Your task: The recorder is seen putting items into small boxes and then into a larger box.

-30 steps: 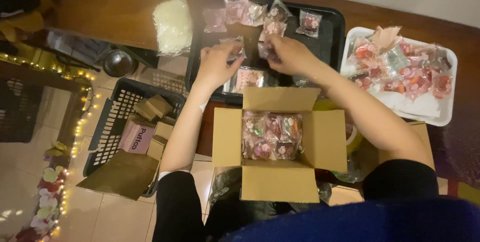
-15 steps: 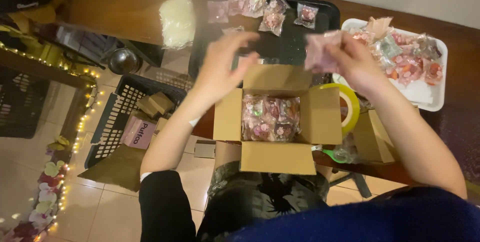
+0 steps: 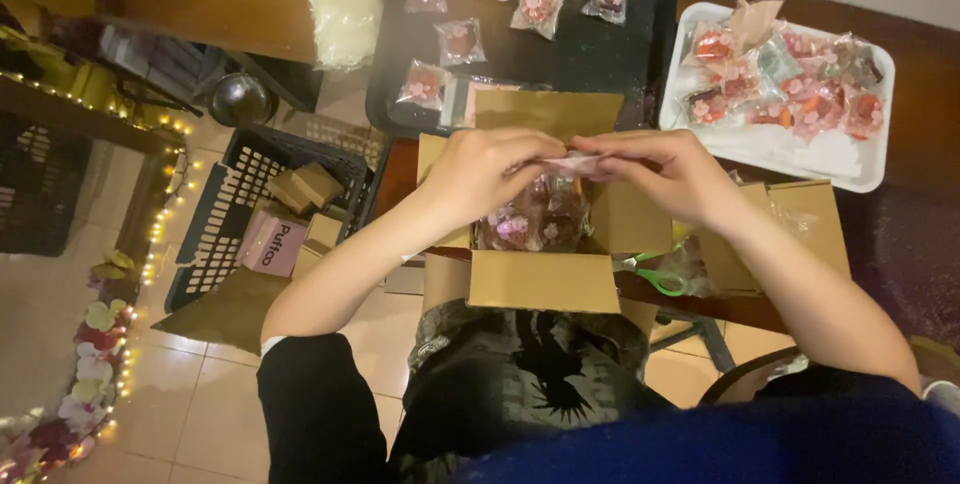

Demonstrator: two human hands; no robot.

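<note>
Cardboard, brown and open-topped: box (image 3: 540, 244) at the near table edge, flaps spread to the sides, already partly filled with small clear packets of pink and red sweets. Directly above it, both forearms angled inward from the lower corners, meeting over the opening. Left hand (image 3: 487, 172) curled, knuckles up, fingertips pinched on one end of a small clear packet (image 3: 572, 164). Right hand (image 3: 672, 172) likewise curled, thumb and forefinger pinched on the other end. Packet stretched flat between the two grips, long axis running left to right, roughly level, just above the box contents; contents of the packet too blurred to tell. Behind the box, black tray (image 3: 630, 54) with several more wrapped sweets scattered on it. Farther right, white tray (image 3: 780, 149) piled with packets. Just right of the box, green-handled scissors (image 3: 655, 276). On the floor at left, black plastic crate (image 3: 225, 244) holding small folded boxes.
</note>
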